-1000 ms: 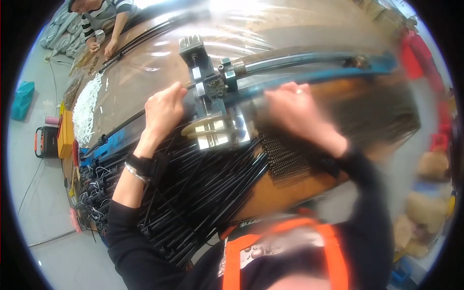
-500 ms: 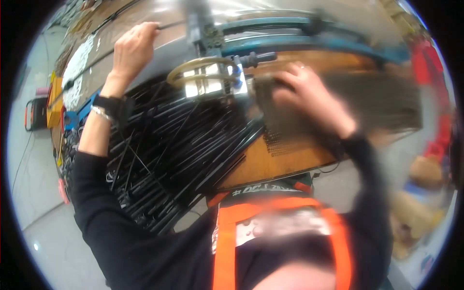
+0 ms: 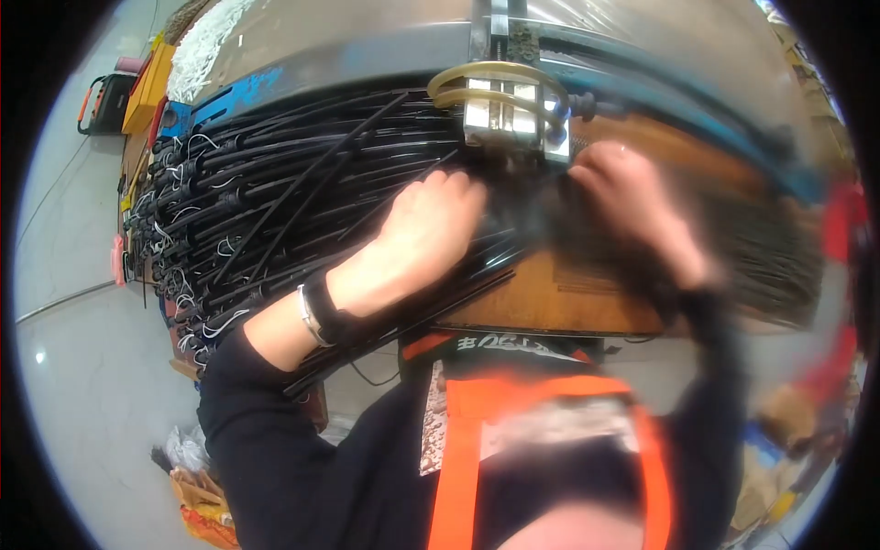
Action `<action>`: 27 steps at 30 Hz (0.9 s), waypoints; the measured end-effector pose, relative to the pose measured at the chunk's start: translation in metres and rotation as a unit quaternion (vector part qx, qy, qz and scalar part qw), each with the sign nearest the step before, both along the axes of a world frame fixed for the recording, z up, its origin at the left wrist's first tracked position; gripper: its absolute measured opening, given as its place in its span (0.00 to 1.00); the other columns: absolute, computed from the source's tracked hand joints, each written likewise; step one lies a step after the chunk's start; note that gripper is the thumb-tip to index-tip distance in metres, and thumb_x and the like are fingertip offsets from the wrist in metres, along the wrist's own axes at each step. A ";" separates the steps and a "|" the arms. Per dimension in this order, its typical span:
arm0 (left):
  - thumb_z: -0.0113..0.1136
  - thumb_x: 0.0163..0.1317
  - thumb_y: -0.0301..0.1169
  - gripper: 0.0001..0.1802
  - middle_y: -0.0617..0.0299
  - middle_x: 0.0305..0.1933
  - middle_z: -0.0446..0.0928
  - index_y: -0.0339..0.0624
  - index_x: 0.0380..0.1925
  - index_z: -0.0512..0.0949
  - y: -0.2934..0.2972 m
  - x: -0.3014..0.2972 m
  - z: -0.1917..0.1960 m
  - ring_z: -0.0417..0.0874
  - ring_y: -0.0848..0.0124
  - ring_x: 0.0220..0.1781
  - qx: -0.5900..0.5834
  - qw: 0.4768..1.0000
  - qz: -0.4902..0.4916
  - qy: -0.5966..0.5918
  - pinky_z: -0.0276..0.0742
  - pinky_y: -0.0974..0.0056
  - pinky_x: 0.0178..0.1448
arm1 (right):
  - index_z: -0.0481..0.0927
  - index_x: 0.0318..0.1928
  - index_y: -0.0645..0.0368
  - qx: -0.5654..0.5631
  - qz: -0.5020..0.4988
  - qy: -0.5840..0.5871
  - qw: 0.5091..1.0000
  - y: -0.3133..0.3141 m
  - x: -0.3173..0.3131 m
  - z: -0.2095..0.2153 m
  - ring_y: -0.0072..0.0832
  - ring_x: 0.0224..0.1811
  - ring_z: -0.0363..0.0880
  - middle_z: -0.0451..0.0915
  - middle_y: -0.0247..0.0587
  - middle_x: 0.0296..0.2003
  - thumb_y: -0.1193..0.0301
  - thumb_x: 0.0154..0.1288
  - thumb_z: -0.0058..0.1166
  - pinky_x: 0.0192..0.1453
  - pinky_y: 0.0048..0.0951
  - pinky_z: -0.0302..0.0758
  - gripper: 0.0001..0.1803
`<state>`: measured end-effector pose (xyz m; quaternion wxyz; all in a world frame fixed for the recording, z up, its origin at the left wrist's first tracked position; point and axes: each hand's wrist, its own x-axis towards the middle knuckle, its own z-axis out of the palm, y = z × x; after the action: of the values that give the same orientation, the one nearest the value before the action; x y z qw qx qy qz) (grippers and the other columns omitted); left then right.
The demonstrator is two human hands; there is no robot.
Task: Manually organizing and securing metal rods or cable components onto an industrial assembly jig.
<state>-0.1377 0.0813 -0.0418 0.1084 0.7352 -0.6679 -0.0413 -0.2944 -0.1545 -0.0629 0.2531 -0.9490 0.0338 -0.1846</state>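
R hand (image 3: 623, 179) blurred, can't tell grip. L hand (image 3: 433, 218) palm-side hidden, ditto. White pcs (image 3: 203, 53) cut off @ top edge.

Slim black rods (image 3: 302, 156) lie in a broad, dense heap, mostly side by side, with a few slanting across the top. White ties (image 3: 202, 142) curl at their left ends. The left hand (image 3: 431, 215), fingers curled, is over the heap's right part; whether it grips a rod cannot be told. Just beyond stands a pale metal block (image 3: 525, 115), looped by a yellowish tube (image 3: 440, 84). The right hand (image 3: 628, 188), blurred, is near the block's right edge. A dark, flat stack (image 3: 765, 243) lies to its right, its detail smeared.
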 end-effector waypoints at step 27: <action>0.54 0.58 0.19 0.18 0.53 0.31 0.76 0.45 0.49 0.77 -0.116 -0.008 0.132 0.80 0.53 0.32 -0.108 0.985 -0.127 -0.050 0.76 0.54 0.33 | 0.75 0.60 0.54 -0.093 -0.283 -0.169 0.940 -0.090 -0.116 0.002 0.29 0.32 0.83 0.84 0.41 0.39 0.60 0.62 0.64 0.36 0.29 0.82 0.27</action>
<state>-0.1454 -0.0348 0.0903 0.1474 0.6294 -0.7610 0.0548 -0.4104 -0.2447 -0.0610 0.1028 -0.8747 0.2400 -0.4083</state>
